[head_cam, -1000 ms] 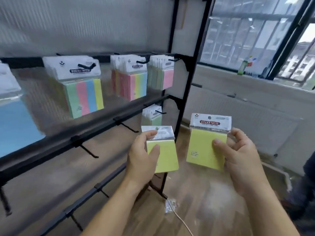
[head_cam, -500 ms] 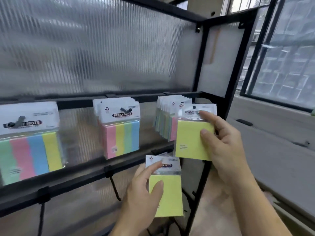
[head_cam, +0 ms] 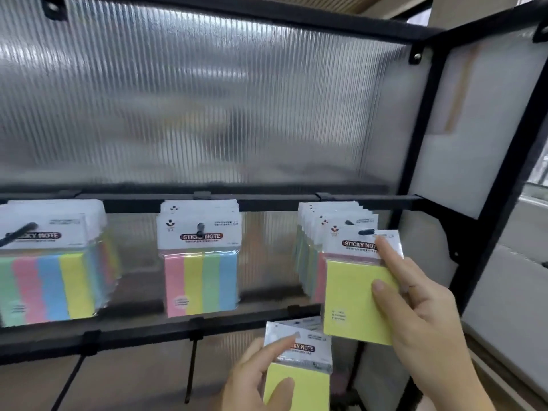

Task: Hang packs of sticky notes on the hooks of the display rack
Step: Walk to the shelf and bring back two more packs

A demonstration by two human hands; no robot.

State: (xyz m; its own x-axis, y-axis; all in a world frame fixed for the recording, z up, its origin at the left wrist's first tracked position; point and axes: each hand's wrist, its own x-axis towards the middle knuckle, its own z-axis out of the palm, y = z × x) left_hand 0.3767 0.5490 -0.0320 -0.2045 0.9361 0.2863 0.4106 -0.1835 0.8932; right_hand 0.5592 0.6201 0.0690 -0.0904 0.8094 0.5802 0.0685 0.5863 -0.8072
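My right hand (head_cam: 415, 310) grips a yellow sticky-note pack (head_cam: 354, 301) by its right edge. The pack's white header sits over the tip of the rightmost hook (head_cam: 366, 231), in front of several packs hanging there (head_cam: 308, 262). Lower down, my left hand (head_cam: 255, 378) holds a second yellow pack (head_cam: 299, 384), thumb and forefinger on its front. Two more hooks on the same black rail (head_cam: 267, 200) carry striped multicolour packs: the middle stack (head_cam: 201, 280) and the left stack (head_cam: 50, 286).
A lower black rail (head_cam: 142, 330) carries bare hooks (head_cam: 192, 369) pointing down and forward. Ribbed translucent panels back the rack. The black frame post (head_cam: 486, 221) stands just right of my right hand, with a white wall and a window beyond.
My right hand has brought its yellow pack up against the rightmost hook, whose tip now shows at the header. The left hand stays low with its pack. The view has moved closer to the rack.
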